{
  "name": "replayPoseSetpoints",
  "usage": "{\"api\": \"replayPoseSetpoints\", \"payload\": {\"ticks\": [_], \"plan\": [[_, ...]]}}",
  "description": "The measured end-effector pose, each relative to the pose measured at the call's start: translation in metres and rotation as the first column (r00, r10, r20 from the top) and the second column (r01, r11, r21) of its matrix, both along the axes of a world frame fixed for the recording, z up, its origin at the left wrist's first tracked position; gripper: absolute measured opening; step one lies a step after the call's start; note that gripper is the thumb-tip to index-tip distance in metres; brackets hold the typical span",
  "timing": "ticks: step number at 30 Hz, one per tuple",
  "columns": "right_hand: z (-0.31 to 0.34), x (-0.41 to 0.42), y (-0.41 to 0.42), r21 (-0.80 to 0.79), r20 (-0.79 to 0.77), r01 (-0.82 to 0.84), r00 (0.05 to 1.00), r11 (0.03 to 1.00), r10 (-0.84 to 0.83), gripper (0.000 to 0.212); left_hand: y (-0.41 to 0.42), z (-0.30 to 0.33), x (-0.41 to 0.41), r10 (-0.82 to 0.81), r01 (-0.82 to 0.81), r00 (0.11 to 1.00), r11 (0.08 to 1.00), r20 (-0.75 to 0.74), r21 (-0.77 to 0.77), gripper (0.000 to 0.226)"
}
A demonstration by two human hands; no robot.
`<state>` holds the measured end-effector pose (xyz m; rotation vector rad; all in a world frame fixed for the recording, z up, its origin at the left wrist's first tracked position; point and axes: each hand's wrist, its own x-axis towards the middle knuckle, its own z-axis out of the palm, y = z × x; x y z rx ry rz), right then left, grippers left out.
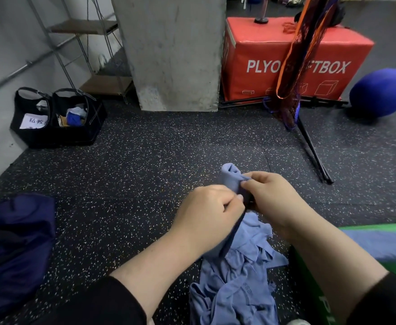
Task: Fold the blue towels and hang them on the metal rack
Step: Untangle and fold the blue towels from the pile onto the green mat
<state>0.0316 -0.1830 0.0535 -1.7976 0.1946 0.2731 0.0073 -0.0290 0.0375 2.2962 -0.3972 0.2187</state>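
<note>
Gym room, dark speckled rubber floor, concrete pillar at the far side. Blue towel is held up between both hands over the near-middle of the floor, its top bunched into a rounded fold that sticks up just beyond the knuckles, the rest trailing down toward the person. Right hand pinches the upper fold with fingers curled on the cloth; left hand grips the fabric just below and beside it, fingers closed round it. Hands nearly touch, so the towel's free length runs near-to-far, hanging below the left hand. Next move probably needs the hands pulled apart along an edge to flatten the cloth; both are equally close.

Towel looks thin, soft, light blue, wrinkled, no clean edge visible yet. More blue towels lie in a crumpled heap on the floor at the near edge, directly under the wrists. Folding looks barely begun.

Outward: green mat at the near right, navy bag near left, black tote by the left wall, metal rack in the far-left corner, well apart from the hands. Red plyo box and blue ball far right.
</note>
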Motion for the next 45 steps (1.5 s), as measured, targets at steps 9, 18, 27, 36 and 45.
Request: {"api": "replayPoseSetpoints", "payload": {"ticks": [9,18,27,36,45], "plan": [[0.023,-0.001,-0.007,-0.461,0.163,-0.325,0.884,0.826,0.439,0.031,0.036,0.009,0.027,-0.137,0.198,0.975,0.895,-0.176,0.401,0.063],[0.013,0.006,-0.02,-0.524,0.165,-0.304,0.88,0.795,0.446,0.009,0.026,0.016,0.02,-0.046,0.09,0.989,0.94,-0.14,0.328,0.028],[0.009,0.003,-0.007,-0.678,0.209,-0.126,0.911,0.724,0.355,0.022,0.026,0.023,0.021,0.183,-0.123,0.965,0.949,-0.187,0.29,0.019],[0.005,-0.002,0.015,-0.782,0.227,-0.049,0.906,0.621,0.357,0.043,0.024,0.013,0.029,0.316,-0.297,0.845,0.948,-0.432,0.111,0.028],[0.007,-0.008,0.027,-0.686,0.196,-0.123,0.918,0.717,0.345,0.044,0.013,0.013,0.021,0.313,-0.352,0.893,0.933,-0.323,-0.068,0.018]]}}
